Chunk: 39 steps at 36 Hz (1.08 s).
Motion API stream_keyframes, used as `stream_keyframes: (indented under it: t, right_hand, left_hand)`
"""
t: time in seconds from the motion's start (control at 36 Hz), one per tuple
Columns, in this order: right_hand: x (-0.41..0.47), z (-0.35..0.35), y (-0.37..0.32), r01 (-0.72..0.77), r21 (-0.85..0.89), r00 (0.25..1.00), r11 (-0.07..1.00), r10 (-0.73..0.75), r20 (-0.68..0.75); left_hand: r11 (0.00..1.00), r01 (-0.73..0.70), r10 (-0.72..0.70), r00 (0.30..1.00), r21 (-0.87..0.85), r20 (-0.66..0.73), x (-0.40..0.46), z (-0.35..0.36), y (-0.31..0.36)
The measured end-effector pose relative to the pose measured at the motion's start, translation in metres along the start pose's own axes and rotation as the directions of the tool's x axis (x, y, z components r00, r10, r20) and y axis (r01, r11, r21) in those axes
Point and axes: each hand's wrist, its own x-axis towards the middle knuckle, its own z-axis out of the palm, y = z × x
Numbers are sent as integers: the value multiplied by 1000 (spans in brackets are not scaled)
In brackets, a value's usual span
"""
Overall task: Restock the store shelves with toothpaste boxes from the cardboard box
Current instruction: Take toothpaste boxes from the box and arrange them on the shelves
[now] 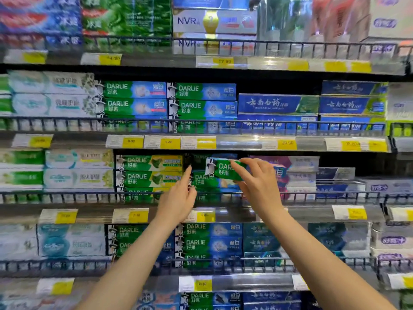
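Green Darlie box (225,170) pinched in right hand (259,184) fingers above shelf (223,209) stack; left hand (178,198) fingers released, touching two-high yellow-green Darlie stack (149,171).

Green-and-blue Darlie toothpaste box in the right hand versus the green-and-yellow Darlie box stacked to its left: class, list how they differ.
The green-and-blue Darlie box is gripped by the right hand, tilted, in front of the shelf; the green-and-yellow Darlie box lies level on its stack. One ends blue, the other yellow. Both show the green Darlie logo.
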Motion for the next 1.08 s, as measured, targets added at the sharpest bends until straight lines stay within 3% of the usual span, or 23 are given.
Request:
stream_keyframes:
  t: [0.11,0.36,0.44,0.56,0.67,0.86,1.08]
  right_hand:
    - [9,21,-6,-13,-11,1000,1000,13,9]
    - [27,54,-23,45,4,998,999,-45,34]
    - [27,65,-26,63,39,996,997,-66,60]
    - [26,71,-25,95,117,992,989,-104,68]
    - [23,69,-21,109,168,985,980,-130,117]
    - [6,63,-1,86,252,972,964,-137,193]
    - [-40,39,18,-79,196,973,977,33,229]
  left_hand:
    - [972,25,-24,1000,234,-4,2,7,-2]
    - [976,41,-27,997,216,-68,5,19,-19]
    - [988,63,-42,988,140,-147,7,14,-19]
    - [942,-187,270,916,280,-297,12,15,-23]
    - [877,-327,409,892,352,-192,24,17,-18]
    - [803,-286,360,932,523,-43,44,42,-19]
    - [817,-322,388,921,479,-43,38,62,-22]
